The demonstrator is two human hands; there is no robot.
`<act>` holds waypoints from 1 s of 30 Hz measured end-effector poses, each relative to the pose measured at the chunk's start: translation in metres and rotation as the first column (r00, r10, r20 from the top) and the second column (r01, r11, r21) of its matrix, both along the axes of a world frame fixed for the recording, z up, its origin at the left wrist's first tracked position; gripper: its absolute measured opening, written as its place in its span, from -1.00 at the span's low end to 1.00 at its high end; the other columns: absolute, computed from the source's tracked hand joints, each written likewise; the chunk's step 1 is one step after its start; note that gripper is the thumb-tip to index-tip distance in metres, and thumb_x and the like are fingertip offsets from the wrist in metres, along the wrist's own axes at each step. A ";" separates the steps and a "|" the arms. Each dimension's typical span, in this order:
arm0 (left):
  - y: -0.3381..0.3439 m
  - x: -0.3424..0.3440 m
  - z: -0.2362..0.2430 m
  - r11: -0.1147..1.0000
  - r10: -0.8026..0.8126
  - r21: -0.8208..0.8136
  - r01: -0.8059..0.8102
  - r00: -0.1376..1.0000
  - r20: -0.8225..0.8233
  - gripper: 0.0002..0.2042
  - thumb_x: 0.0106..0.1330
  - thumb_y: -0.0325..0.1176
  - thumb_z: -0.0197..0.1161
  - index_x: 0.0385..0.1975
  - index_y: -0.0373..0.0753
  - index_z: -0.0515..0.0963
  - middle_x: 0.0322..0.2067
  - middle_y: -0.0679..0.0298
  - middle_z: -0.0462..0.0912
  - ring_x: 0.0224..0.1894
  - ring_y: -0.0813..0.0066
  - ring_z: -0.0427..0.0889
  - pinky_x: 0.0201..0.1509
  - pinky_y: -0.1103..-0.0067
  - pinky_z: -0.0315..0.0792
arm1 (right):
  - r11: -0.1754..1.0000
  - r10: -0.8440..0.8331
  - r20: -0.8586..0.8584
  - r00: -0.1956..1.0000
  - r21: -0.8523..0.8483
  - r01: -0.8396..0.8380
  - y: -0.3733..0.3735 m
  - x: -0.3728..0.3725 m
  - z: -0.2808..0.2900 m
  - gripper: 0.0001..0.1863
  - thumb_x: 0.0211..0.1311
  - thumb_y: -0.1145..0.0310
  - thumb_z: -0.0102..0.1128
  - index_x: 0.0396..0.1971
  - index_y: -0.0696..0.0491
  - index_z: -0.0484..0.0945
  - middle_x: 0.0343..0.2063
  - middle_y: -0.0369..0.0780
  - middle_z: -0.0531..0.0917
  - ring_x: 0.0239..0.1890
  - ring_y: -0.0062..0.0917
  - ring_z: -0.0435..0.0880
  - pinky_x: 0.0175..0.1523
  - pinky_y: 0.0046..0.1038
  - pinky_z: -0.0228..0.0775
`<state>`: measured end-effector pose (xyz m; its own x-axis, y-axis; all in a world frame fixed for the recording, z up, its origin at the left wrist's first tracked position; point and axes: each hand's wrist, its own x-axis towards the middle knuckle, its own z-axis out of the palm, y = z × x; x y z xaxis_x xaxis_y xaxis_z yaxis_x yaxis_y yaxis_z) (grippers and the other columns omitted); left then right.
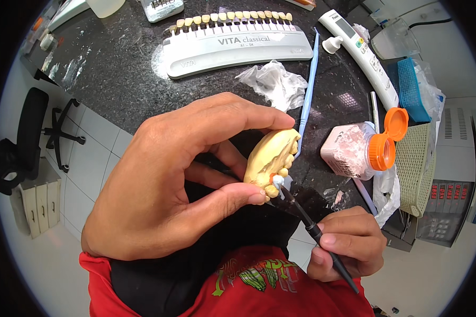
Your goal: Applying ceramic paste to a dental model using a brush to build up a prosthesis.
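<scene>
Between the thumb and fingers of my left hand (164, 174) is a yellow dental model (267, 158), held tilted with its row of teeth facing right. On one tooth sits a small pale blue-white mass (278, 182), with an orange-red patch beside it. My right hand (351, 243) pinches the dark handle of a slim brush (307, 222). Its tip reaches up to the pale tooth; whether it touches cannot be made out. Just right of the model lies a long light-blue instrument (310, 79) on the dark speckled bench.
A tooth shade guide (238, 53) stands at the back, with crumpled white tissue (275, 82) before it. To the right are a pink powder bottle (349, 150) with its orange cap flipped open, a white handheld device (362, 58), a blue basket (412, 87) and a cream basket (415, 169).
</scene>
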<state>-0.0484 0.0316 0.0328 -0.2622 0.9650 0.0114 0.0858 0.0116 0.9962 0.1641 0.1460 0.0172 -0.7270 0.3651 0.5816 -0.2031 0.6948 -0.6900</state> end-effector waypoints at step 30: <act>0.000 -0.001 0.000 1.000 -0.022 0.002 0.022 0.999 -0.024 -0.46 0.00 -0.62 0.37 0.07 -0.43 0.43 0.02 0.09 0.47 -0.24 0.59 0.59 -0.20 0.73 0.58 | 0.999 -0.032 -0.041 0.999 -0.038 0.030 -0.002 -0.002 -0.001 -0.75 -0.19 0.58 0.43 -0.41 0.15 0.60 -0.55 -0.17 0.61 -0.57 -0.47 0.64 -0.51 -0.59 0.53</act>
<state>-0.0497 0.0315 0.0327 -0.2406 0.9704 0.0190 0.1096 0.0077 0.9939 0.1624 0.1444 0.0160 -0.6902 0.4091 0.5969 -0.2110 0.6752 -0.7068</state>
